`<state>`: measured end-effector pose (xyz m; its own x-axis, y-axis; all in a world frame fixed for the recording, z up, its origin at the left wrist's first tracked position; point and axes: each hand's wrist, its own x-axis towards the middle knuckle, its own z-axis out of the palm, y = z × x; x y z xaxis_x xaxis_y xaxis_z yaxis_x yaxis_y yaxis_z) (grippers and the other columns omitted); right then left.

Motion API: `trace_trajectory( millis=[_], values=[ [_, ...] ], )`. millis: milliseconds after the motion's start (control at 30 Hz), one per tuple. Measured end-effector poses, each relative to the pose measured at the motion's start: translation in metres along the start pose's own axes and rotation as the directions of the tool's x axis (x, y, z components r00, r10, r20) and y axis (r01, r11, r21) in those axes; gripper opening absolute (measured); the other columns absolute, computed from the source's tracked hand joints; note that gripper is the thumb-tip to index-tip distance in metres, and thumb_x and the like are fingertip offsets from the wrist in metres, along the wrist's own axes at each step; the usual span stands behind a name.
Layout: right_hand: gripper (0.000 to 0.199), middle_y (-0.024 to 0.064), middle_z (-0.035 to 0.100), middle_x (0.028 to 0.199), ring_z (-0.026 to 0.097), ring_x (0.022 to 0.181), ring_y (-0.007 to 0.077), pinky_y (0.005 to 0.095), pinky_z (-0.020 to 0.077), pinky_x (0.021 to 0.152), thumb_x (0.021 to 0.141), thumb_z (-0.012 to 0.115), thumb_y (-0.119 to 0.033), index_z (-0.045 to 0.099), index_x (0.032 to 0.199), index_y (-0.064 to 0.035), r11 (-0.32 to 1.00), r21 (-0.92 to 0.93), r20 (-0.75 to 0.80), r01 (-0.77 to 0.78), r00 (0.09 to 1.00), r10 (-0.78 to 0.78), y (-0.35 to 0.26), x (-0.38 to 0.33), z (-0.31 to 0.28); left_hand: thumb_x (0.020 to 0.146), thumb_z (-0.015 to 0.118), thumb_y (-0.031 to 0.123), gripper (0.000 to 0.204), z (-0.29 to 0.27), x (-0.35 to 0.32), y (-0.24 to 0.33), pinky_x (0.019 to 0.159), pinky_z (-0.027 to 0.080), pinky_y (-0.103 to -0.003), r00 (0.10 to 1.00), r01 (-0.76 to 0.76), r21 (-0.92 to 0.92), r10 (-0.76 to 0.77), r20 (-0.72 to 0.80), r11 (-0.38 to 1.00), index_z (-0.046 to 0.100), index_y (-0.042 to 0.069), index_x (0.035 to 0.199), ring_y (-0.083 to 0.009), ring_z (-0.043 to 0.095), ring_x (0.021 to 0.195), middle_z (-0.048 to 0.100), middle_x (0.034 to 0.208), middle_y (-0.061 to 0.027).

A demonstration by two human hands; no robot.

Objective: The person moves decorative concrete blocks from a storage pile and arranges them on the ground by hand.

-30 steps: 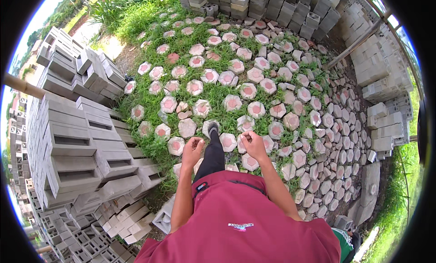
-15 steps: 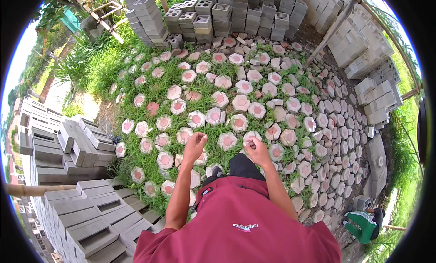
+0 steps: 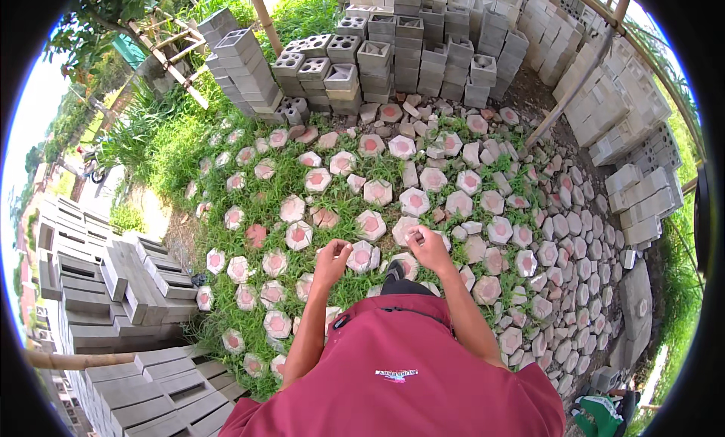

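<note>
My left hand (image 3: pixel 332 262) and my right hand (image 3: pixel 427 250) hang in front of my body, a short gap between them. The fingers of both are curled in toward the thumbs, and I see nothing in either. Below them, hexagonal pavers (image 3: pixel 362 256) with reddish centres lie spaced apart in green grass (image 3: pixel 343 213). Neither hand touches a paver. Between my forearms a dark shoe (image 3: pixel 395 271) shows past the hem of my maroon shirt (image 3: pixel 393 339), on or close above the pavers.
Grey hollow concrete blocks (image 3: pixel 372 59) stand stacked at the far side. More block stacks rise at the left (image 3: pixel 143 286) and right (image 3: pixel 642 199). A slanting pole (image 3: pixel 570 89) stands far right. Pavers (image 3: pixel 581 286) lie closer together on the right, near a green-and-white bag-like item (image 3: pixel 600 416).
The ground and block stacks have shifted down in the view. A shoe now shows forward where a dark trouser leg was. My left hand has come slightly closer to my right; both stay curled.
</note>
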<state>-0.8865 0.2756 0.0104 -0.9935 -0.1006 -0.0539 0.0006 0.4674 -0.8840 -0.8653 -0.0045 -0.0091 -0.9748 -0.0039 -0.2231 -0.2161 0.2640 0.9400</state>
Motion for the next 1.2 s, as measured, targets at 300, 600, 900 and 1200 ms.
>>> trace_trajectory(
  millis=[300, 600, 900, 1200],
  values=[
    [0.029, 0.0101, 0.068, 0.081, 0.064, 0.072, 0.0164, 0.0313, 0.0516, 0.068, 0.086, 0.064, -0.021, 0.062, 0.105, 0.0008, 0.998, 0.069, 0.049, 0.011, 0.999, -0.015, 0.005, 0.159, -0.041, 0.095, 0.057, 0.013, 0.016, 0.028, 0.160, 0.048, 0.081, 0.048, -0.026, 0.998, -0.060, -0.081, 0.057, -0.036, 0.995, 0.060, -0.002, 0.101, -0.0112, 0.061, 0.087, 0.065, 0.091, -0.0044],
    [0.027, 0.0067, 0.067, 0.081, 0.062, 0.071, 0.0128, 0.0275, 0.0504, 0.066, 0.087, 0.066, -0.021, 0.063, 0.105, -0.0002, 0.984, 0.169, -0.063, -0.062, 0.995, 0.074, 0.031, 0.299, -0.057, 0.094, 0.060, 0.018, 0.020, 0.031, 0.324, 0.070, 0.075, 0.047, -0.025, 0.999, -0.020, -0.163, 0.026, 0.037, 0.986, 0.061, -0.001, 0.100, -0.0083, 0.059, 0.081, 0.065, 0.088, -0.0027],
    [0.023, 0.0048, 0.065, 0.080, 0.061, 0.070, 0.0114, 0.0270, 0.0500, 0.066, 0.086, 0.064, -0.015, 0.062, 0.104, 0.0000, 0.952, 0.247, -0.246, -0.181, 0.938, 0.242, 0.060, 0.481, -0.071, 0.093, 0.060, 0.018, 0.019, 0.007, 0.551, 0.154, 0.078, 0.047, -0.025, 0.965, -0.101, -0.027, 0.104, 0.240, 0.995, 0.061, 0.000, 0.099, -0.0081, 0.059, 0.084, 0.065, 0.088, -0.0013],
    [0.028, 0.0056, 0.066, 0.080, 0.062, 0.071, 0.0115, 0.0266, 0.0499, 0.065, 0.089, 0.065, -0.020, 0.059, 0.108, 0.0000, 0.914, 0.335, -0.175, -0.230, 0.938, 0.300, 0.054, 0.619, -0.069, 0.092, 0.061, 0.019, 0.020, -0.030, 0.708, 0.159, 0.073, 0.048, -0.026, 0.985, -0.113, -0.094, 0.124, 0.121, 0.989, 0.062, 0.001, 0.099, -0.0096, 0.058, 0.078, 0.065, 0.086, -0.0032]
  ],
)
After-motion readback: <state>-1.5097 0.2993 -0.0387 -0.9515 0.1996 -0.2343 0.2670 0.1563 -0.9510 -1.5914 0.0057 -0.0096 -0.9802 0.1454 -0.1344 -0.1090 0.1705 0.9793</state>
